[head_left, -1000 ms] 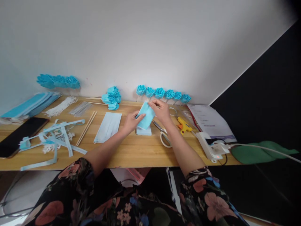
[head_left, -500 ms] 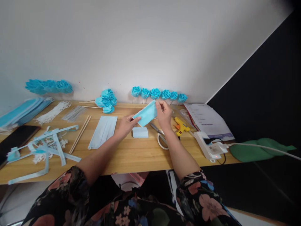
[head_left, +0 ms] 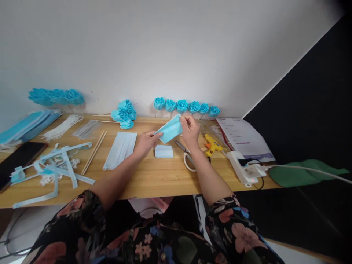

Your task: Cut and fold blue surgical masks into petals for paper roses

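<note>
A light blue piece of mask fabric (head_left: 171, 129) is stretched between my two hands above the table. My left hand (head_left: 147, 142) pinches its lower left corner, thumb on top. At its upper right corner, my right hand (head_left: 190, 129) is closed on the edge. Beneath the piece lies a small folded pale blue piece (head_left: 164, 151). To the left rests a flat pleated face mask (head_left: 121, 150). Scissors with white handles (head_left: 189, 161) lie by my right wrist, partly hidden by the forearm. A yellow glue gun (head_left: 212, 145) is right of that wrist.
Blue fabric flowers (head_left: 182, 106) line the wall, with more in a cluster (head_left: 125, 114) and at far left (head_left: 56, 96). Cut strips (head_left: 66, 170), wooden sticks (head_left: 94, 153), a phone (head_left: 22, 161) and stacked masks (head_left: 30, 126) occupy the left. A power strip (head_left: 242, 168) sits right.
Both hands still hold the blue fabric piece, which is tilted slightly differently. The whole view has shifted a little, with the table appearing slightly higher.
</note>
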Demonstrator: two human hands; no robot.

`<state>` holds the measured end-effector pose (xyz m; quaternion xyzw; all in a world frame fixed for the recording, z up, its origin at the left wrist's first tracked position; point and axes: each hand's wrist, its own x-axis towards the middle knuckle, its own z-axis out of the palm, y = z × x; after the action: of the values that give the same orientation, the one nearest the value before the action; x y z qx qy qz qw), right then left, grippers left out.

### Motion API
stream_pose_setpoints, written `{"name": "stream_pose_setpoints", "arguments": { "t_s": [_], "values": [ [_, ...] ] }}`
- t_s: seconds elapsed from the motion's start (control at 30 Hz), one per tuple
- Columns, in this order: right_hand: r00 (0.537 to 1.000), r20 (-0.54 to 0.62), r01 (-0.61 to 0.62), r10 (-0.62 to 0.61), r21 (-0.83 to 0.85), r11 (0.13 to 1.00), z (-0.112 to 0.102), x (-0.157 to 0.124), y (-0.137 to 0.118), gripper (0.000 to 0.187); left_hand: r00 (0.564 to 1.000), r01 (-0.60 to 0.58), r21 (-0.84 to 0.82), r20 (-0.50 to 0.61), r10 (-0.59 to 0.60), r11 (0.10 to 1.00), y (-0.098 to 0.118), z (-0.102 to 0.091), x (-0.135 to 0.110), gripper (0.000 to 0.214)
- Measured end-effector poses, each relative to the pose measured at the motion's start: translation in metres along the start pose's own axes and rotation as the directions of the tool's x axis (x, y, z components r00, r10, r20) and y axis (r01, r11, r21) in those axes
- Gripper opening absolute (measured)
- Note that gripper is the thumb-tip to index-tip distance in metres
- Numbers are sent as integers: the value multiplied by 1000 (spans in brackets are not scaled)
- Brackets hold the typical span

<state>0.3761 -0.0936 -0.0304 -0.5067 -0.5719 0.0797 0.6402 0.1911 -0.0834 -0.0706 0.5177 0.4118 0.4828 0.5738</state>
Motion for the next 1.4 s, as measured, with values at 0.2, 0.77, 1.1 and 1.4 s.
{"name": "stream_pose_setpoints", "arguments": {
  "t_s": [0.2, 0.77, 1.1, 1.4],
  "values": [
    [1000, -20, -13, 13, 21, 1000, 1, -2, 2, 33, 989, 139, -340, 86, -117, 930, 10, 6, -4, 50],
    [994, 68, -90, 83, 114, 989, 4, -4, 4, 37, 908, -103, -27, 406, 105, 994, 13, -3, -14, 36],
    [992, 1, -124, 125, 116, 985, 5, -2, 5, 34, 987, 97, -201, 142, -69, 975, 5, 4, -2, 48],
    [989, 18, -145, 144, 98, 985, 6, -2, 8, 31, 995, 87, -295, 64, -72, 952, 3, 4, -3, 44]
  ]
}}
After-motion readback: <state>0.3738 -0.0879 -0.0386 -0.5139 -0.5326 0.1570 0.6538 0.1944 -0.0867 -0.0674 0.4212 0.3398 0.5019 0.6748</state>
